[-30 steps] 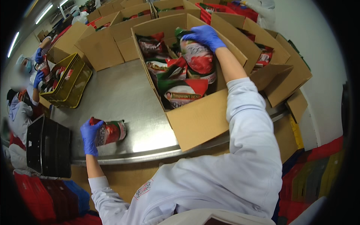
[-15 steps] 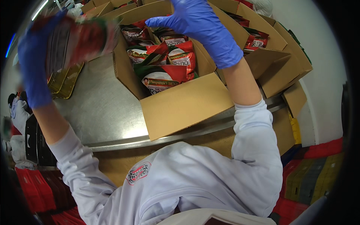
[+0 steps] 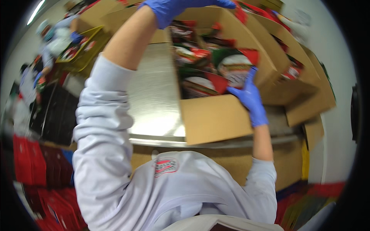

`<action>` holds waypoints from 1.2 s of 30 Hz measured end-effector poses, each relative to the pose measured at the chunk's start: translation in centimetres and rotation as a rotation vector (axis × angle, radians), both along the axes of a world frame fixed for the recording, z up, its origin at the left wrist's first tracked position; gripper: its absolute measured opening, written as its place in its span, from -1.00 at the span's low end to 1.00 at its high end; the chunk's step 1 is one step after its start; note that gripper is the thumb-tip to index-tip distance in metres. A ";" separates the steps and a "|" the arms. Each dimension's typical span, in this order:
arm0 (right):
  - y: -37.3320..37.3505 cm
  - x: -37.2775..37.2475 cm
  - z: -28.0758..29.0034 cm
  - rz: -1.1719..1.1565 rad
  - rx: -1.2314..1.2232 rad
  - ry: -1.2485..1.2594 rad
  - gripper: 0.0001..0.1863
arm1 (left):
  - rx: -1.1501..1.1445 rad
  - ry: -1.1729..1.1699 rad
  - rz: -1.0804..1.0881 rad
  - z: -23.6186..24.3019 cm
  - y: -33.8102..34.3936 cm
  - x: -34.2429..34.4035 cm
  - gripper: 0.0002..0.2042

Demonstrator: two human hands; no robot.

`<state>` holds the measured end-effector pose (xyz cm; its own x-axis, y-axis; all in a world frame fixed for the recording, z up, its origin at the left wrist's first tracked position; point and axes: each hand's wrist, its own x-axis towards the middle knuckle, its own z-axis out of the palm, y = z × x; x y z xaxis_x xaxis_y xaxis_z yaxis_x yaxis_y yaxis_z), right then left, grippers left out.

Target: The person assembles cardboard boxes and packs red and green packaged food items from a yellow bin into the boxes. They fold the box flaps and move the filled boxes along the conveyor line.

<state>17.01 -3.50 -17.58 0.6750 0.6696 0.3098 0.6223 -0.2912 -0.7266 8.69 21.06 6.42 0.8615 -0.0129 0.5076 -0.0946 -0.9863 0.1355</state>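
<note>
Two gloved hands work over one open cardboard box (image 3: 216, 119) that sits on a long steel table (image 3: 152, 100) — the largest bare surface in view, its near edge bending with the lens. More open cardboard boxes (image 3: 308, 96) crowd the table's right side and far end, some with red packets inside. Red crates (image 3: 34, 169) stand on the floor at lower left, with a dark bin (image 3: 58, 115) above them beside the table.

The near box is packed with red, green and white food packets (image 3: 200, 82) lying at mixed angles. The right hand (image 3: 249, 99), in a blue glove, reaches over the box's near wall and its fingers close on the edge of a round-printed packet (image 3: 235, 69) near the top of the pile, at the box's right side. The left hand (image 3: 173, 7), also blue-gloved, is raised across the top of the view above the box's far rim; blur and the frame edge hide its fingers, so whether it grasps anything cannot be told.

At far left another person (image 3: 52, 42) bends over a yellow tray (image 3: 83, 50) of packets — small and blurred.
</note>
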 end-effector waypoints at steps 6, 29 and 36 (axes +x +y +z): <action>-0.5 -1.1 -0.2 -0.188 0.048 -0.118 -0.07 | -0.120 -0.191 0.379 -8.2 16.7 -12.0 -0.64; 1.7 -7.6 -4.5 -0.491 -0.043 -0.053 -0.60 | 0.154 -0.010 0.817 -10.1 69.6 -31.6 -0.76; -3.5 -5.5 -10.6 -0.884 -0.085 -0.246 -0.48 | 0.037 0.535 1.182 -19.7 79.1 -33.5 -0.73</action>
<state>11.48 -6.98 -28.17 0.8735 -0.0315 0.4858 0.2822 -0.7804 -0.5580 -24.78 100.21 -13.31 0.4546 0.8833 0.1148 0.8874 -0.4381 -0.1436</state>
